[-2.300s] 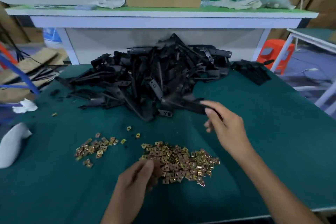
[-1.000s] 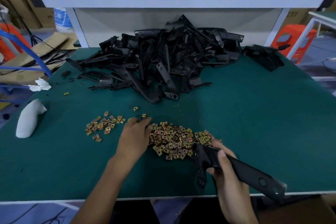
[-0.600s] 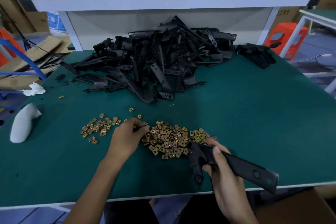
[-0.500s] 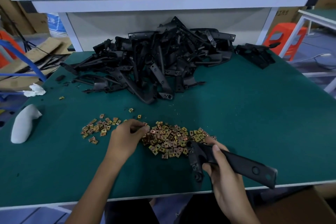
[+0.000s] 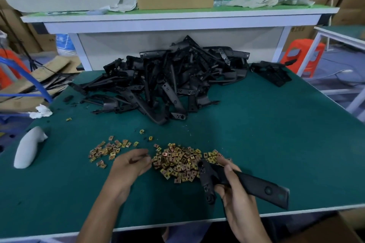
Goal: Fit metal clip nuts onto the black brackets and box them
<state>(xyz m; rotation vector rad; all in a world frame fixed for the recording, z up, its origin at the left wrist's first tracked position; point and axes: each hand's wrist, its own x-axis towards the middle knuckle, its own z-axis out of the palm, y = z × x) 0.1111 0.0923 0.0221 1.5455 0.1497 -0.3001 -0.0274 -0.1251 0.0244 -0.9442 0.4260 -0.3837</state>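
Bracket (image 5: 256,184) raised off heap (image 5: 167,85), right hand (image 5: 235,193) gripping

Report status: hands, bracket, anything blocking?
Right hand grips black bracket. Left hand at clip nut pile, pinch unclear. Nothing blocking.

I log: right grip (image 5: 237,199) off the heap of black plastic brackets (image 5: 167,85), now holding one long black bracket (image 5: 262,187) at the near edge of the green tabletop (image 5: 276,134); left grip (image 5: 128,165) shifted to the left rim of the gold metal clip nuts (image 5: 177,162).
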